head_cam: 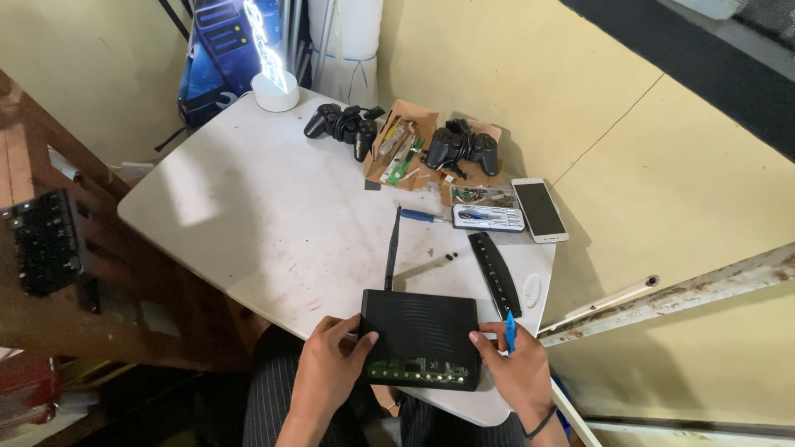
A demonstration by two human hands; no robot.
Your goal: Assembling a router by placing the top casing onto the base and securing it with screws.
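A black router (421, 333) lies at the near edge of the white table (248, 215), with one antenna (392, 248) raised and a green circuit board showing along its near side. My left hand (331, 364) grips the router's left edge, thumb on top. My right hand (517, 364) touches the router's right edge and holds a small blue tool (510, 329) between its fingers. A long black strip-shaped part (495, 273) lies just right of the router.
Two black game controllers (341, 124) (462, 146) sit at the far side by an open cardboard box (401, 151) of parts. A blue-handled screwdriver (418, 216), a bit case (489, 218) and a white phone (539, 209) lie mid-table. A glowing lamp (273, 79) stands at the back; a keyboard (45, 240) rests on the wooden frame at left.
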